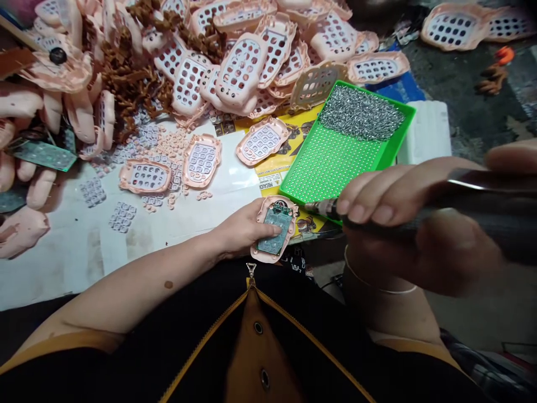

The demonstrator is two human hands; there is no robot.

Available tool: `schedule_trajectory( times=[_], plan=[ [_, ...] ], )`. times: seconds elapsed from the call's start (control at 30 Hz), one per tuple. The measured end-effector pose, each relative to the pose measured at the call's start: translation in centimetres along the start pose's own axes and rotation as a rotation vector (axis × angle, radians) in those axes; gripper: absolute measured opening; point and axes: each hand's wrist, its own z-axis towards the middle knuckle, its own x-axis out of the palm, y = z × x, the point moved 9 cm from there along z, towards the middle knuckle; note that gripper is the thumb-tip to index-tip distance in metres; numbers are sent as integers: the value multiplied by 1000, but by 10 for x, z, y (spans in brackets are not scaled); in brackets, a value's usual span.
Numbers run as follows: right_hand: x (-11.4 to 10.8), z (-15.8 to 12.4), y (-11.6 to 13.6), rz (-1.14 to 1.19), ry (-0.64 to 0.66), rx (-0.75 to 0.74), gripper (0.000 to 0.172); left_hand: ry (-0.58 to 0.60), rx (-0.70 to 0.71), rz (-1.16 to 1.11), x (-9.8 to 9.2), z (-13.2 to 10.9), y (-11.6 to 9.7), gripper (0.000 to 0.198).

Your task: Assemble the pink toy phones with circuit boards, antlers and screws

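My left hand (241,228) grips a pink plastic keypad housing (260,253) with a green circuit board (277,230) seated in it, and my fingers lie across the board. My right hand (403,224) is closed around a dark electric screwdriver (423,208). Its metal bit (319,207) points left, very close to the top of the housing, though contact cannot be told. Beside the bit lies a bright green perforated tray (331,162), with a heap of small silver screws (361,113) at its far end.
Pink housings with keypad holes (241,70) lie heaped at the back, among brown moulded sprues (130,84). Several housings and grey keypad pieces rest on a white sheet (75,263). A green circuit board (42,155) lies at left; white foam (423,131) stands behind the tray.
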Motion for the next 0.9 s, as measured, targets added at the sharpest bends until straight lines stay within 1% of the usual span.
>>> schedule_trajectory(
  times=[0.1,0.17,0.3,0.43,0.6,0.73,0.9],
  plan=[
    [25,2,9,33,102,-111,26,30,26,12,3,0,-3,46],
    [34,3,6,39,140,-128,25,37,40,19,4,1,-5,45],
    [34,-1,-4,31,116,-116,21,17,57,25,3,2,-6,44],
    [37,-5,-12,32,162,-88,19,14,62,3,2,2,-5,44],
    [34,-6,-13,23,144,-94,18,21,50,-6,2,2,-3,48],
    [37,-8,-16,39,192,-63,18,39,42,-14,2,4,-2,49],
    [39,-7,-19,57,190,-47,19,61,38,4,2,7,0,54]
  ],
)
